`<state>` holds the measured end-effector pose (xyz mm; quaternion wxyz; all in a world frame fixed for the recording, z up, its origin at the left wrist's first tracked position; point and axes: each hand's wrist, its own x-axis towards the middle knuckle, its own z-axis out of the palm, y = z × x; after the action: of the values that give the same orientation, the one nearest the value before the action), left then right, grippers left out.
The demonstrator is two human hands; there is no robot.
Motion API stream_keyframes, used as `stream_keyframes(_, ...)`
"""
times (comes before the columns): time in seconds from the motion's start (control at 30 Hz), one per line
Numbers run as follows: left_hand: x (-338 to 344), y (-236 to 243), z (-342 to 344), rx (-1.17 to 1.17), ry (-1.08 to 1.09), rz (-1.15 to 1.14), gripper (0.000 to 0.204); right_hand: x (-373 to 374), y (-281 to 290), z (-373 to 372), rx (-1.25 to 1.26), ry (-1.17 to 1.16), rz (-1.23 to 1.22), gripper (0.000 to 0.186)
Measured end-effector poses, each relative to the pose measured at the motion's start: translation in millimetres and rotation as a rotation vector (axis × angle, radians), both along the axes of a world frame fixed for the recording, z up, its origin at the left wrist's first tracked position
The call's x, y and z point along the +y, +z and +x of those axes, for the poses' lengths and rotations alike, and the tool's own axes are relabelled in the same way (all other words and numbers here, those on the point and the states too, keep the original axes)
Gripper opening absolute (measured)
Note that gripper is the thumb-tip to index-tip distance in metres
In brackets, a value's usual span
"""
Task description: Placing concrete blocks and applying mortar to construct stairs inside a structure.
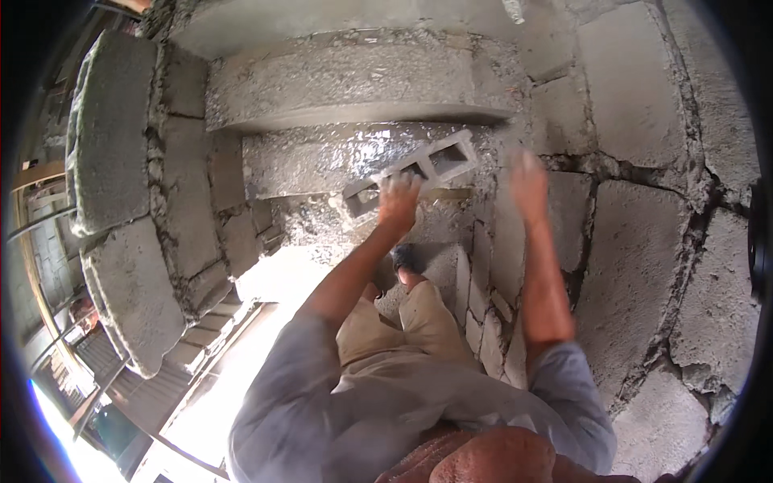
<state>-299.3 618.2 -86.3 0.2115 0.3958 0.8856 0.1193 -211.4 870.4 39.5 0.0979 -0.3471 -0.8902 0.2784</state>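
A grey hollow concrete block [448, 158] lies tilted on a wet concrete step [306, 161], its right end raised toward the back. My left hand [400, 196] grips the block's near side at the middle, fingers curled over its webs. My right hand [527, 177] is raised beside the block's right end, apart from it, near the right block wall; motion blurs its fingers.
Block walls with rough mortar joints rise at left [181, 193] and right [628, 266]. Another step [338, 80] is above. My feet [403, 258] stand below on concrete. At far left, a bright drop shows timber [36, 177] and metal bars lower down.
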Motion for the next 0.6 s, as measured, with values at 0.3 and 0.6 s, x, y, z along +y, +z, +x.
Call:
stream_keyframes(0.3,-100,31,3,-0.298,0.631,-0.089,0.122,153,82,-232,0.047,-0.135,0.077,0.034)
stream_keyframes(0.6,-121,-22,-1,-0.26,0.622,-0.185,0.118,139,97,-254,0.484,-0.105,-0.92,0.011)
